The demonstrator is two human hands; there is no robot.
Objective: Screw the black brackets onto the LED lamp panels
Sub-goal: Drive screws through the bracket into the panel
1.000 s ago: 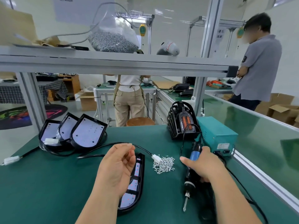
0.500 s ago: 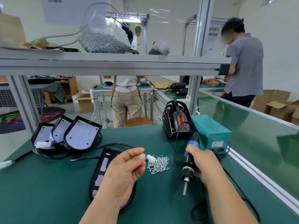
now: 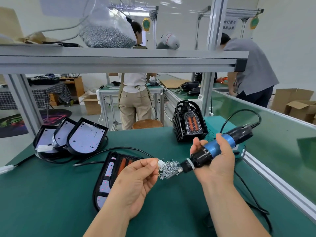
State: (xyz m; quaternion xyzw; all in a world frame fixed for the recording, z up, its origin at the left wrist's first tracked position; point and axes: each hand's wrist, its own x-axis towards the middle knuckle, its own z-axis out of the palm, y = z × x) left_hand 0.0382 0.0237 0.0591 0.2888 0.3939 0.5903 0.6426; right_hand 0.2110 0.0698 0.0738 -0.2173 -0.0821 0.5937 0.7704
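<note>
On the green tabletop [image 3: 51, 202] the right hand [image 3: 217, 161] is wrapped around an electric screwdriver [image 3: 213, 151], black with a blue band, held tilted so its bit [image 3: 172, 175] points down and left into a small pile of screws [image 3: 168, 168]. The left hand [image 3: 136, 182] hovers just left of that pile, thumb and forefinger pinched together at its edge; whether they grip a screw cannot be told. Under the left wrist lies an LED lamp panel [image 3: 109, 178], flat on the tabletop, its black rim and pale board showing, with an orange part near its far end. A white connector [image 3: 160, 163] on a black cable sits beside the screws. To the far left three more panels [image 3: 85, 135] lean stacked against each other, cables trailing beneath. Behind the screws stands a black caged lamp [image 3: 188, 124], just beside a teal box [image 3: 215, 127]. A bag of screws [image 3: 106, 35] rests on the shelf above.
</note>
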